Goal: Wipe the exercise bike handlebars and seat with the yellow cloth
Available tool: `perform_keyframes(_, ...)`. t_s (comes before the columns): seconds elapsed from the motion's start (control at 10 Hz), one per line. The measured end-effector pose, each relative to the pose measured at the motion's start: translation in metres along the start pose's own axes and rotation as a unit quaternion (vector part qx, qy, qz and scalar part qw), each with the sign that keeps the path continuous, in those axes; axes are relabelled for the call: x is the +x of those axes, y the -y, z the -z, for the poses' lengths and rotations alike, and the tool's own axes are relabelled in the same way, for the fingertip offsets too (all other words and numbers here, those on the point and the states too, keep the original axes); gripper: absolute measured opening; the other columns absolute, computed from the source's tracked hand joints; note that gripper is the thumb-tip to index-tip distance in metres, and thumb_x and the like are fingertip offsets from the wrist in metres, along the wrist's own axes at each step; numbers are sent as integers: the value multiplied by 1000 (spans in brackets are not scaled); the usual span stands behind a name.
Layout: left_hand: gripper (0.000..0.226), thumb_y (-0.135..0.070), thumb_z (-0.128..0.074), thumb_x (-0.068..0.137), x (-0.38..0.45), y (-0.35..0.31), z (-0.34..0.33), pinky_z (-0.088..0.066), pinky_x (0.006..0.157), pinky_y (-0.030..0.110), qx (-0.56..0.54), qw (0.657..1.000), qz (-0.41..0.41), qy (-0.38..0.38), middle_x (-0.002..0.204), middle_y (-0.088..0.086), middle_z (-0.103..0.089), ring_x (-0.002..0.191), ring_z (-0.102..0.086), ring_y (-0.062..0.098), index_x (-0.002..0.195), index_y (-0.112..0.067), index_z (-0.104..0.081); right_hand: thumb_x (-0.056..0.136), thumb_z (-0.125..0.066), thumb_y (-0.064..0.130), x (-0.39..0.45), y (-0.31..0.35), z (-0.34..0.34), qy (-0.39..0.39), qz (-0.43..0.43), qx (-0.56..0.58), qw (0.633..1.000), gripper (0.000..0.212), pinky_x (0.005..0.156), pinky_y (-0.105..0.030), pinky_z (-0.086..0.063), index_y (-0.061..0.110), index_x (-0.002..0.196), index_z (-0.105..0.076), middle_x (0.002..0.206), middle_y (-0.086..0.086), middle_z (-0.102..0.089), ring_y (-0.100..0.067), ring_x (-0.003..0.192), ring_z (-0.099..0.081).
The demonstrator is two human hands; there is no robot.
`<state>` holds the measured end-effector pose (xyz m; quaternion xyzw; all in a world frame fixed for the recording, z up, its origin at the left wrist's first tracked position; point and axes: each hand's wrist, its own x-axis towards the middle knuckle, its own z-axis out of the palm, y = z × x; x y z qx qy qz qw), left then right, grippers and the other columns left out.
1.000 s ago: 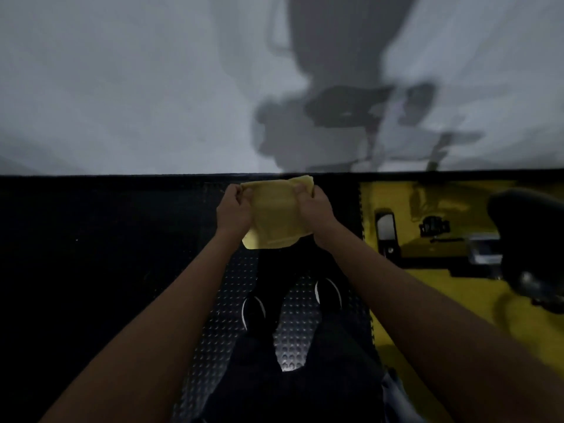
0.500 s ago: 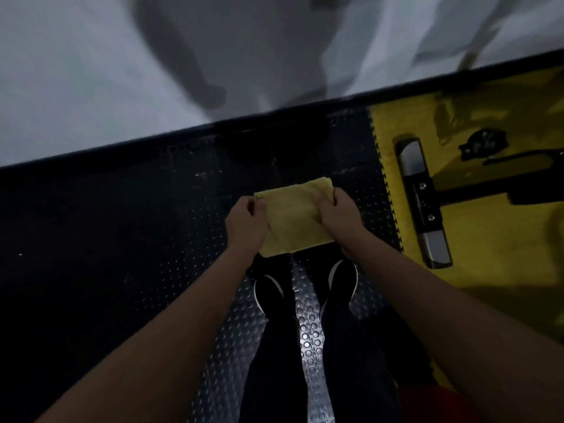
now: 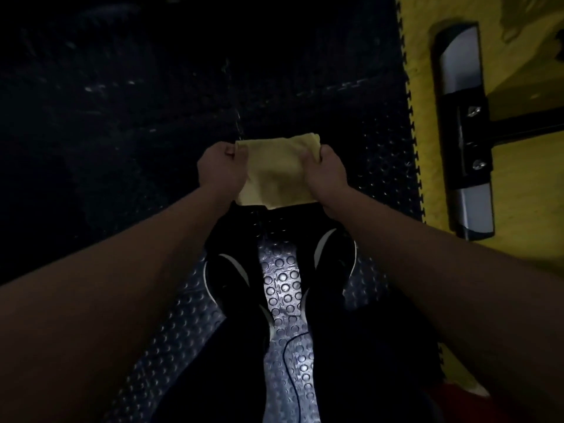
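The yellow cloth (image 3: 274, 172) hangs folded between both hands, in front of me above my feet. My left hand (image 3: 220, 167) pinches its upper left corner. My right hand (image 3: 325, 172) grips its right edge with curled fingers. Of the exercise bike only a grey and black floor stabiliser bar (image 3: 464, 132) shows, at the right on the yellow mat. Handlebars and seat are out of view.
I stand on a black studded rubber mat (image 3: 287, 288), my two dark shoes (image 3: 232, 282) below the cloth. A yellow mat (image 3: 518, 193) lies to the right, its toothed edge joining the black one. A thin cable (image 3: 290, 355) runs across the floor near my feet.
The view has tilted down from the white wall to the floor. Both hands keep holding the cloth in the same way; the bike's seat has left the view.
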<state>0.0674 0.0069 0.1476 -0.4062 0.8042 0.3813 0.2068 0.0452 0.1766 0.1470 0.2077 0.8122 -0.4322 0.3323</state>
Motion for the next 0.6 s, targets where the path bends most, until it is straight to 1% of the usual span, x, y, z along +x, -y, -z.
perform_keyframes(0.1,22,-31,-53,100,34,14,-40,-44,70,27,-6,1000,9,11,94,3,-62,82,-58,17,103,-13,-65,104,-46,33,42,-30,-15,-4,-7,-9,1000,31,75,-27,-39,6,118,-53,102,-2,-54,-17,90,-52)
perform_keyframes(0.2,31,-32,-50,102,62,23,-69,-47,76,30,16,999,8,36,101,7,-62,96,-60,24,112,-8,-66,104,-45,33,77,-54,-32,13,-24,-22,999,34,78,-31,-45,6,123,-52,110,-7,-58,-23,98,-57)
perform_keyframes(0.3,35,-32,-47,103,86,26,-87,-51,87,34,40,998,6,54,118,10,-65,107,-61,29,120,-9,-67,104,-45,30,105,-66,-40,20,-22,-42,999,31,75,-28,-42,6,122,-53,109,-7,-59,-24,100,-59)
perform_keyframes(0.4,34,-24,-48,102,100,24,-90,-45,88,26,26,997,10,72,132,10,-61,117,-58,28,130,-12,-61,103,-48,26,120,-66,-39,8,-29,-33,999,39,81,-28,-44,10,138,-47,124,-7,-58,-20,104,-56)
perform_keyframes(0.5,35,-20,-47,101,101,19,-85,-41,84,23,36,997,0,61,135,11,-59,121,-56,28,132,-11,-60,100,-54,28,126,-60,-33,-32,-20,-36,999,50,96,-34,-46,16,147,-42,141,-8,-49,-25,122,-53)
perform_keyframes(0.6,33,-17,-47,100,90,6,-66,-44,85,26,43,998,-3,56,130,13,-61,119,-57,31,127,-8,-63,100,-53,29,120,-44,-24,-36,-16,-62,997,46,95,-33,-45,16,144,-46,143,-8,-48,-27,124,-52)
